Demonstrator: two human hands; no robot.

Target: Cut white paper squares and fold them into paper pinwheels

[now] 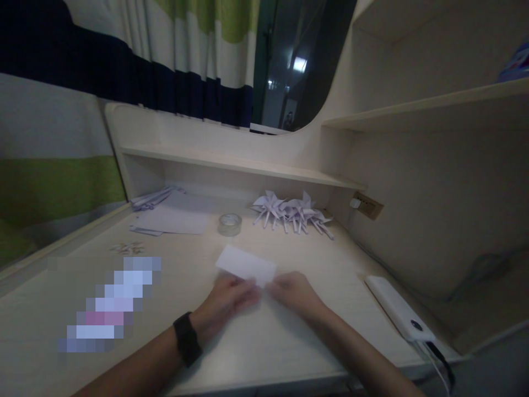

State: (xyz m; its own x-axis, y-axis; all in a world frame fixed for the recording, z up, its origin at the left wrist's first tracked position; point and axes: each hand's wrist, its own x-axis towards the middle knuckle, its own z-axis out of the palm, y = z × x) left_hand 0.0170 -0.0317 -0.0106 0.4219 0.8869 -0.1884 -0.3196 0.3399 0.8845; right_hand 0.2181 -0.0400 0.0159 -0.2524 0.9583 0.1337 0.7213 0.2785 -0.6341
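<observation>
A small white sheet of paper [246, 263] is held just above the desk, tilted with its far edge away from me. My left hand [227, 302], with a black band on the wrist, grips the near edge, its fingers closed and somewhat blurred. At the right corner of the same sheet, my right hand [295, 293] is closed in a pinch. Beyond the paper stands a roll of clear tape [230, 225]. Several folded white paper pinwheels [289, 212] with rolled paper sticks lie together at the back of the desk.
Larger white sheets [177, 212] and rolled paper strips [152, 197] lie at the back left. Small pale bits [127, 248] sit in front of them. A pixelated object [109, 303] lies left. A white power bank [399, 309] with cables is near the right edge.
</observation>
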